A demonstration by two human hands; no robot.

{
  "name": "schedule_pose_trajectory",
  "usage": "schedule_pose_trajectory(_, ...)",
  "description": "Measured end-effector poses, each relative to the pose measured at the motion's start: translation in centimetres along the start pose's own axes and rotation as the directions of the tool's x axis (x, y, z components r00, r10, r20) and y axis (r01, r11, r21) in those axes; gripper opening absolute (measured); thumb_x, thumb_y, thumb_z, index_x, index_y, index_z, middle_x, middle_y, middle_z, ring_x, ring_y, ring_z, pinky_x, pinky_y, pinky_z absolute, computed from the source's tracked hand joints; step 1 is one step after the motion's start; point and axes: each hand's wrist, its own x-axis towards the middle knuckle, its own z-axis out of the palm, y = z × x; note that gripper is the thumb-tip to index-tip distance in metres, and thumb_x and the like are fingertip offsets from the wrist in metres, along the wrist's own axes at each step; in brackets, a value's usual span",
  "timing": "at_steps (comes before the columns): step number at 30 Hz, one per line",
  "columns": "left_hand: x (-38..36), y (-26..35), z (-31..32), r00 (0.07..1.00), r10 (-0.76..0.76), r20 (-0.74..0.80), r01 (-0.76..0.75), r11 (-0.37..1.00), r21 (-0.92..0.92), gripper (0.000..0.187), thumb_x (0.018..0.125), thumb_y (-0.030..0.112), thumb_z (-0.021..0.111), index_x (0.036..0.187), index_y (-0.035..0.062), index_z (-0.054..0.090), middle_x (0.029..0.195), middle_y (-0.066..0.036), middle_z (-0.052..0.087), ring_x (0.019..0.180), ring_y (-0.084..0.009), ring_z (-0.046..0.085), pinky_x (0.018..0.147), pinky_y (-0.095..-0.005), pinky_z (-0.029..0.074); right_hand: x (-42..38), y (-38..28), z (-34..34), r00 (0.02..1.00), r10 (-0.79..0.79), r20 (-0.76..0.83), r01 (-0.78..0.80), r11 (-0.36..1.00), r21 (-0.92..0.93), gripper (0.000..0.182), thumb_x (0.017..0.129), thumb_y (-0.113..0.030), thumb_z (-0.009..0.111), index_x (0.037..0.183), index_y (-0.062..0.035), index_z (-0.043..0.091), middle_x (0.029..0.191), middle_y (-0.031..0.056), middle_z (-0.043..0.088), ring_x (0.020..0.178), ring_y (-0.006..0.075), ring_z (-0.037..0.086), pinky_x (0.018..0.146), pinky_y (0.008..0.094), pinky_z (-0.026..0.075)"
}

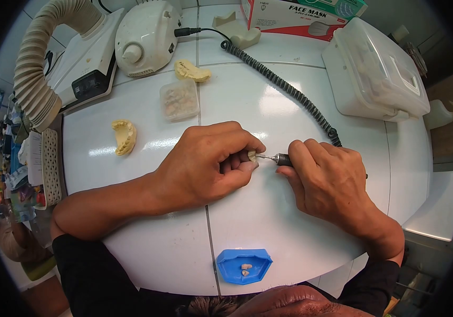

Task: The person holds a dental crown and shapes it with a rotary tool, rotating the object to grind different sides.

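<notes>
My left hand (202,164) is closed, pinching a small cream dental crown (252,156) between thumb and fingertips. Wrapped around a dark rotary handpiece (283,159) is my right hand (327,179). The thin metal bur (265,156) of the handpiece points left and meets the crown, or comes very near it; exact contact is too small to make out. Below the hands, a blue tray (225,276) holds a few small tooth-coloured pieces (246,269). The handpiece's coiled black cord (290,87) runs up and left from behind my right hand.
Yellow plaster dental casts (125,138) and a clear box of small pieces (179,100) lie left of centre. A white control unit (144,39) and a ribbed suction hose (31,68) stand back left. A lidded plastic case (377,74) and a face mask box (295,21) are back right.
</notes>
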Motion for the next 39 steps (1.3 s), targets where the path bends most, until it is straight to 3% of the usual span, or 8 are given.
schedule_pose_trajectory(39,-0.03,-0.13,0.49,1.0,0.01,-0.026,-0.009,1.0,0.025,0.024,0.089,-0.003,0.077,0.112,0.0009,0.078,0.089,-0.009,0.072,0.075,-0.017,0.072,0.067,-0.0302,0.058,0.23,-0.27,-0.01,1.0,-0.004,0.002,0.004,1.0,-0.018,0.034,0.099,-0.034,0.08,0.091,-0.0085,0.06,0.07,0.0041,0.056,0.053,0.0206,0.064,0.048,0.0366,0.046)
